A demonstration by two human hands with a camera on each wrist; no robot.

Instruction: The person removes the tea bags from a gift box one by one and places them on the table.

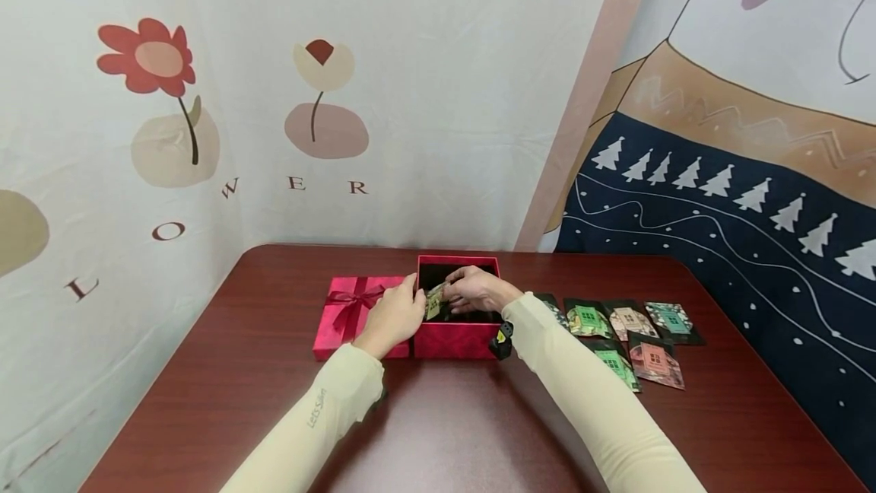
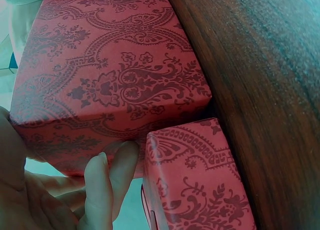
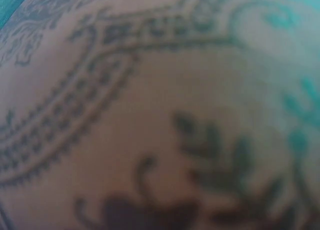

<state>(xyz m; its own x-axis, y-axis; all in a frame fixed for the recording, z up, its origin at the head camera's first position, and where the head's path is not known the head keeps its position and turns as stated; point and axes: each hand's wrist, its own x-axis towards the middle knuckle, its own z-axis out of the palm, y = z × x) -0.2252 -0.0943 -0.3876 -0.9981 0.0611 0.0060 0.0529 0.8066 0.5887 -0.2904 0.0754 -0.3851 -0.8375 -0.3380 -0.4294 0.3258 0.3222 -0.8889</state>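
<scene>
An uncovered red gift box with a dark inside stands near the back of the table. My left hand grips its left wall, thumb at the rim and fingers against the patterned outer side. Inside the mouth of the box, my right hand pinches a small sachet with a yellow-green label. The sachet's lower part is hidden in the box. Only the blurred patterned box wall fills the right wrist view.
Left of the box lies its red lid with a dark red ribbon bow, close against it. Several black sachets with coloured labels, among them a pink one and a teal one, lie on the brown table to the right.
</scene>
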